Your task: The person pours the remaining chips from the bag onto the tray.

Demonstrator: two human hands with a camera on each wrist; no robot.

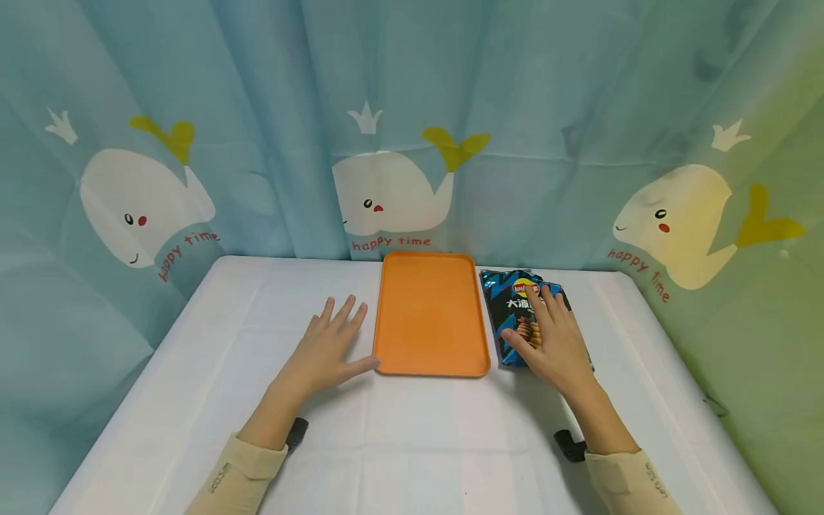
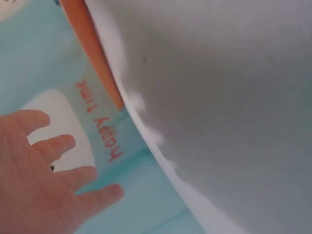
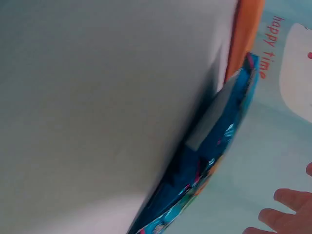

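Observation:
An orange rectangular tray [image 1: 433,315] lies flat on the white table. To its right is a dark blue and black bag of chips [image 1: 515,304] with a yellow and red logo; part of it is hidden under my right hand [image 1: 555,350]. That hand is spread over the bag, and in the right wrist view its fingers show above the bag [image 3: 204,151], apart from it. My left hand [image 1: 325,357] hovers beside the tray's left edge with fingers spread and nothing held. Its thumb tip overlaps the tray's near left corner in the head view.
The white tablecloth [image 1: 412,443] covers the table. Behind it hangs a blue curtain [image 1: 270,143] printed with whales, turning green at the right. Each wrist carries a small black camera, such as the one at my right wrist [image 1: 569,445].

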